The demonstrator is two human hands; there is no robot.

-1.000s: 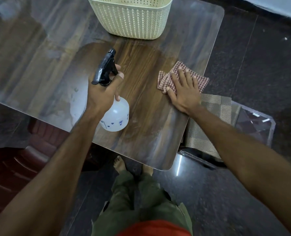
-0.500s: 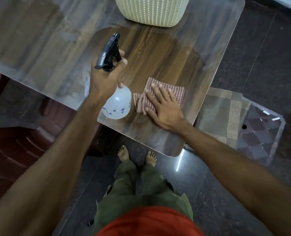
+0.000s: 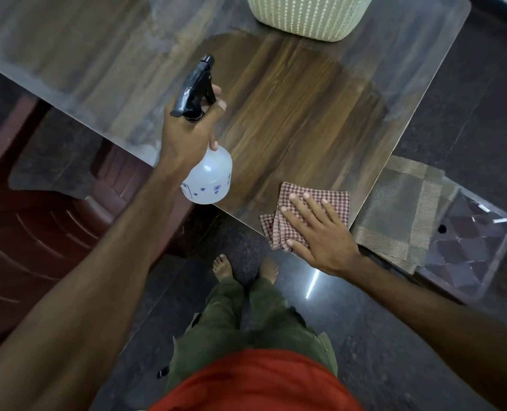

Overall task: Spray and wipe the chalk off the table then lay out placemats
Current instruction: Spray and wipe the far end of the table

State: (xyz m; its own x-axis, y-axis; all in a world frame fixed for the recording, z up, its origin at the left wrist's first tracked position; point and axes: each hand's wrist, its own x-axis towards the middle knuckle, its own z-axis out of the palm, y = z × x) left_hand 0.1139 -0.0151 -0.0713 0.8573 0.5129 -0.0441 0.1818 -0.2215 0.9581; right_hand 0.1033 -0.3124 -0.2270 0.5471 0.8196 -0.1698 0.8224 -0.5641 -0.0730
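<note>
Dark polished floor [image 3: 365, 336] surrounds the wooden table [image 3: 290, 114], partly hazy with chalk. Cream basket [image 3: 308, 16] sits at its far edge; placemats [image 3: 406, 215] lie beyond the right edge. Left hand [image 3: 187, 134] grips the spray bottle [image 3: 208, 176] above the near edge. Right hand [image 3: 317, 229] presses flat on the checkered cloth [image 3: 332, 200] at the near-right corner.

Left hand [image 3: 187, 134] curled in a grip with arm outstretched; right hand [image 3: 320, 232] pressed flat, fingers spread.

Rectangular wood-grain table [image 3: 290, 114] with rounded corners, surface part dark, part hazy grey. On it: cream perforated plastic basket [image 3: 308, 16] at far edge; folded red-checked cloth [image 3: 314, 200] overhanging near edge.
</note>
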